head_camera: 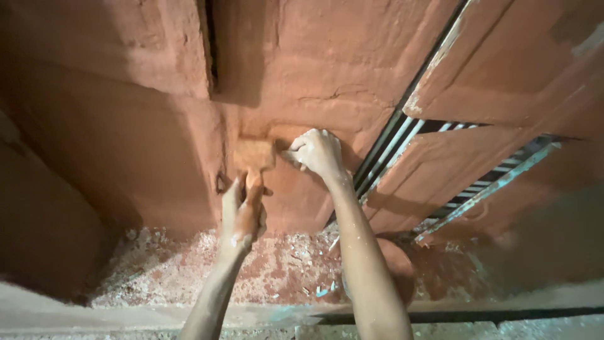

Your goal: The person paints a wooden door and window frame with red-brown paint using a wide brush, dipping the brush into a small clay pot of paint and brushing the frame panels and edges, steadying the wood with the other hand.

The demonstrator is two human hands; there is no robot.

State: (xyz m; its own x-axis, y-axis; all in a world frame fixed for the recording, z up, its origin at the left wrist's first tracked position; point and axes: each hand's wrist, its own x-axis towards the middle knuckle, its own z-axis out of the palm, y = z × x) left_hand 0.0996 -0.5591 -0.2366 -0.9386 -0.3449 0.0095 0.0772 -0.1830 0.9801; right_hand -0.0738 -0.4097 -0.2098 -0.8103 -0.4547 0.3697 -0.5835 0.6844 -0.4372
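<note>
Gripping one brush (253, 157), two hands (242, 214) meet one wall (151, 138).

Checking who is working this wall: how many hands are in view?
2: the left hand grips a brush against the reddish wall; the right hand, fisted, presses the wall beside it.

Bldg site: raw red plaster wall (126, 126), debris-strewn floor (283, 264).

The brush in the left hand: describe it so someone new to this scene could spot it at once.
Start at the big reddish wall with the dark vertical crack. Just below the crack, the left hand grips a brush against the wall. It is the flat rectangular block coated in red-brown mud, left of the right hand.
</note>
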